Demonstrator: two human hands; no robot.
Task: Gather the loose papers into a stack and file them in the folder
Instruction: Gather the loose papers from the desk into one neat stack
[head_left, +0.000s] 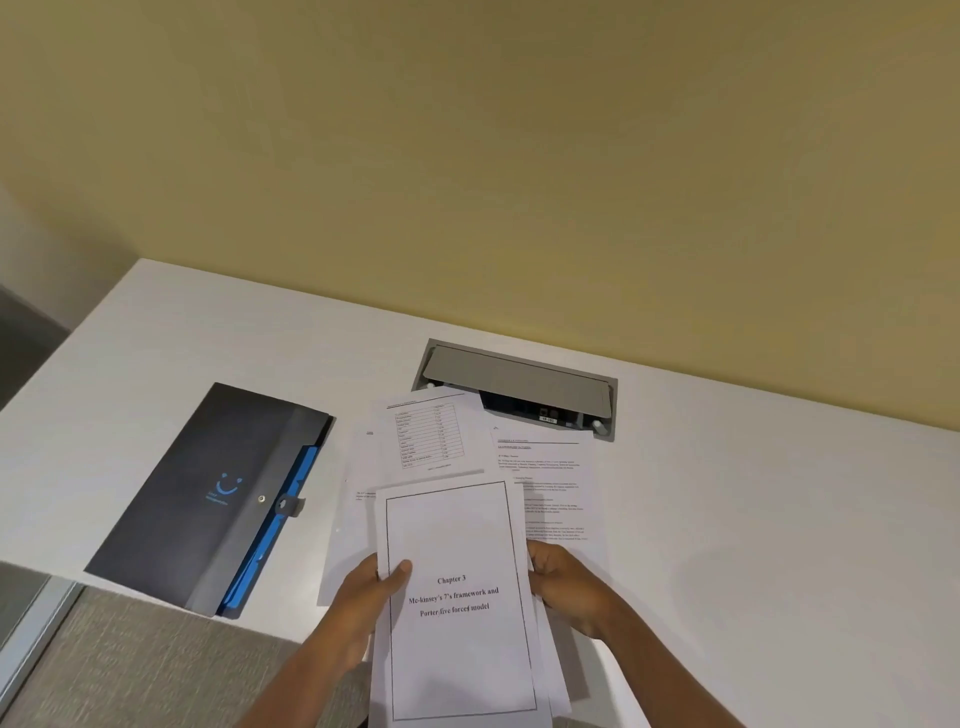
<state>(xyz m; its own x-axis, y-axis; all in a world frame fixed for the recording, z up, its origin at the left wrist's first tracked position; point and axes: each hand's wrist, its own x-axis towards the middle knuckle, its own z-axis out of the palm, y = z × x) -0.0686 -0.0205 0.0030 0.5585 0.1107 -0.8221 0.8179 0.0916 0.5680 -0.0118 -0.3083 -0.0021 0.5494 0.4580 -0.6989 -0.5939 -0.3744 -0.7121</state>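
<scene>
On the left of the white table (156, 332) lies the dark folder (208, 493), flat and apparently shut, its snap tab on the right edge and blue dividers showing along that same side; it sits well apart from our hands and untouched. Our left hand (363, 597) grips the left edge of the partial stack (460, 597), the thumb pressed on the bordered title page that reads "Chapter 3" and the fingers curled out of sight beneath. A few sheets are fanned unevenly under that top page, their lower right corners poking out. Beyond the stack, more loose papers still lie on the table: a sheet with a table of figures (428, 436) overlapping others, and to its right a page of dense text (545, 483) that touches the edge of the grey cable hatch (519, 389) set into the table. Our right hand (563, 582) closes on the right edge of the stack, thumb on top, the other fingers hidden. We judge that we are midway through gathering. To do it well, we keep the left grip firm while the right hand frees itself to slide each remaining sheet in on top or beneath, rather than lifting pages by a corner. Then we should stand the bundle on its bottom edge and tap it square, since uneven sheets will likely catch on the blue dividers when we file them.
</scene>
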